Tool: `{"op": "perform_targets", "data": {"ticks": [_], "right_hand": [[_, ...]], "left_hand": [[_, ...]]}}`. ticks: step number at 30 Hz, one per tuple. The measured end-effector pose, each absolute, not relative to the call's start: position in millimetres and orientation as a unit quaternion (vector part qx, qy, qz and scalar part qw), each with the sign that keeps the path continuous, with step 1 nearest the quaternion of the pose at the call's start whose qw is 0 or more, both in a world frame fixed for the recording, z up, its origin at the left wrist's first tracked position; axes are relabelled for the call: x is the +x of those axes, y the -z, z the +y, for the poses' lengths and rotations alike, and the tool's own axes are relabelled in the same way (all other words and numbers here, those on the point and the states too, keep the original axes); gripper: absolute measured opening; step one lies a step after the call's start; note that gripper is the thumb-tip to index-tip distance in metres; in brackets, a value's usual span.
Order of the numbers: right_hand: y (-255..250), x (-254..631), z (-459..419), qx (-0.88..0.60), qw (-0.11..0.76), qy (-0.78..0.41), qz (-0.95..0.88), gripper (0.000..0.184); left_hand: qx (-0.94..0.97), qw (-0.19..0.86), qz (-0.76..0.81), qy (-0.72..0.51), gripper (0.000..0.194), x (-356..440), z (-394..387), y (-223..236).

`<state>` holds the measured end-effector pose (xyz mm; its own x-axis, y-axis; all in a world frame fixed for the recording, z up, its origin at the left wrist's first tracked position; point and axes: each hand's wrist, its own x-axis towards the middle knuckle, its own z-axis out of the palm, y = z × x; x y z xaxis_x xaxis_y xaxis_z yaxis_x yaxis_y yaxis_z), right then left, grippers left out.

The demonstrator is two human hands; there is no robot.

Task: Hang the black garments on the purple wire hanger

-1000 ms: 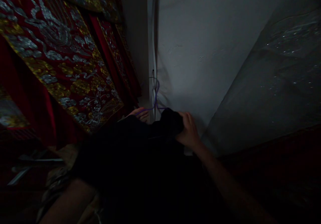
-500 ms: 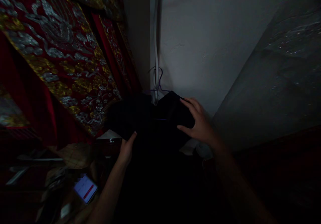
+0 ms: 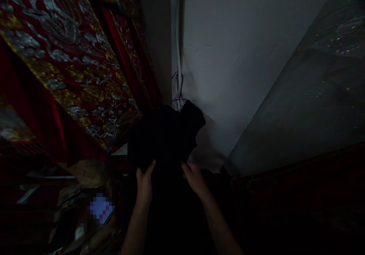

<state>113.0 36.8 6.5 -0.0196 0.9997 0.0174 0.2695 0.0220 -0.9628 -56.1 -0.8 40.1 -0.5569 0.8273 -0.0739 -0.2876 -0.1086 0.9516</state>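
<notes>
A black garment (image 3: 168, 133) hangs on a thin purple hanger (image 3: 181, 91), hooked at a white cable (image 3: 178, 49) in the wall corner. Low on its left part, my left hand (image 3: 145, 184) holds the dark cloth, thumb pointing up on the front and some fingers hidden. My right hand (image 3: 194, 177) pinches the cloth at the garment's right side, below the short sleeve (image 3: 195, 116). The two hands are level and a little apart. Darkness hides the garment's folds and lower end.
At left hangs a red cloth (image 3: 94, 72) with gold and silver embroidery. A plastic sheet (image 3: 308, 102) covers part of the wall at right. Below left, a person's hand is near a lit phone (image 3: 101, 209), partly pixelated. A dark wooden edge (image 3: 285, 167) runs along the lower right.
My right hand has left the garment's right shoulder and come down and left to its side. My left hand has moved slightly lower. The right sleeve now droops closer to the hanger.
</notes>
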Motion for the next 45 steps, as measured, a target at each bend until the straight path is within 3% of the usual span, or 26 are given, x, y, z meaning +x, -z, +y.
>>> {"op": "perform_targets", "data": {"ticks": [3,5,7,11,13,17,24,30,34,40,45], "right_hand": [[-3,124,23,-0.560,0.454,-0.435,-0.540,0.054],[-2,125,15,-0.556,0.460,-0.443,-0.532,0.055],[-1,123,10,-0.553,0.449,-0.451,-0.538,0.055],[-6,121,7,-0.550,0.432,-0.447,-0.558,0.055],[-10,122,7,-0.532,0.443,-0.461,-0.556,0.056],[-14,123,6,-0.486,0.451,-0.495,-0.562,0.052],[-15,123,2,-0.497,0.437,-0.440,-0.607,0.041],[-27,126,3,-0.457,0.434,-0.553,-0.544,0.045],[-72,135,36,-0.467,0.457,-0.565,-0.503,0.042],[-176,132,93,-0.378,0.595,-0.505,-0.499,0.036],[-180,117,77,-0.361,0.592,-0.458,-0.556,0.036]], "left_hand": [[0.330,0.127,0.582,-0.733,0.060,-55,-7,-23],[0.404,0.023,0.591,-0.698,0.054,-44,-13,-9],[0.508,0.054,0.579,-0.635,0.044,-29,-16,4],[0.618,0.272,0.502,-0.541,0.033,-4,-13,20],[0.620,0.316,0.487,-0.528,0.022,0,-9,20],[0.612,0.305,0.490,-0.541,0.013,1,-7,7],[0.591,0.280,0.496,-0.571,0.015,-3,-12,3],[0.590,0.265,0.503,-0.573,0.013,-5,-12,7],[0.605,0.262,0.517,-0.547,0.012,-1,-9,10],[0.622,0.260,0.533,-0.512,0.011,-8,16,24],[0.619,0.307,0.488,-0.534,0.017,-18,42,-25]]}}
